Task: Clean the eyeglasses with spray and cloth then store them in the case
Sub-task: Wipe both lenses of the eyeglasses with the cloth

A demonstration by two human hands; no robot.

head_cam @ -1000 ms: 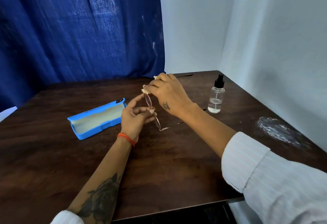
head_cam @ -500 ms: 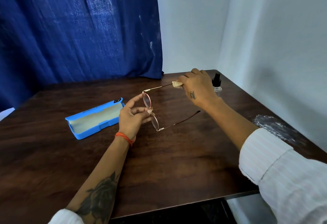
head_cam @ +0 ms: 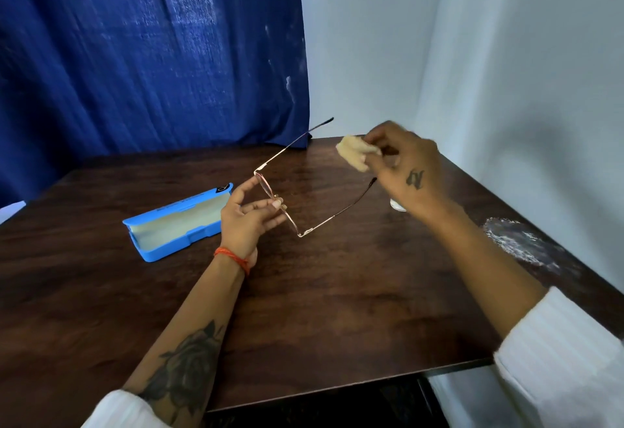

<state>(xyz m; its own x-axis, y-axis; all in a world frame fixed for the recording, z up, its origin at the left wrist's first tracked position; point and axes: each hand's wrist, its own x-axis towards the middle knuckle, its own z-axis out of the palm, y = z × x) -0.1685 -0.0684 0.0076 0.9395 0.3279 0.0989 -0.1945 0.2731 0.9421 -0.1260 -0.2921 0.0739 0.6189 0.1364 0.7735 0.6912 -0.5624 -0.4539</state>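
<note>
Eyeglasses (head_cam: 282,206), temples unfolded, pinched at the lenses by left hand (head_cam: 246,221) fingers; right hand (head_cam: 401,170) fingers grip the cloth (head_cam: 354,154) — wiping apparently continues, folding and casing ahead.

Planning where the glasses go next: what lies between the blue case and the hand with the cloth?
In the head view, the left hand holding the open eyeglasses sits between the case and the right hand.
</note>
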